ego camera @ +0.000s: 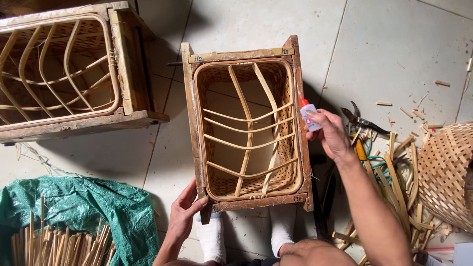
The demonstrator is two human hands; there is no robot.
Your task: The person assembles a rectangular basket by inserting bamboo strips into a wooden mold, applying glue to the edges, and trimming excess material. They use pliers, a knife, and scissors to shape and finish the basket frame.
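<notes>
Seen from above: I brace a wooden mould frame (248, 54) holding a woven basket (248, 130) on the tiled floor (394, 44), just ahead of my white-socked feet (212, 239). A second frame with basket (64, 74) lies well apart at upper left; a green tarp of bamboo sticks (79, 216) fills lower left; a woven dome (448, 172) and loose bamboo offcuts (394, 172) crowd the right.

Left hand (183, 216): fingers spread and pressed flat on the frame's near-left corner, clamped on nothing. Right hand (331, 133): closed about a small glue bottle (308, 112), its red nozzle tilted up-left toward the frame's right rail.

Risks, as I judge them: glue could run off the narrow rail onto the weave or my fingers if the bottle is over-squeezed; the frame could rock if the left palm eases. Pruning shears (362, 120) lie just beside my right wrist, an edge to avoid.

Open room: bare tile above and left of the frame; the right side is hemmed in.
</notes>
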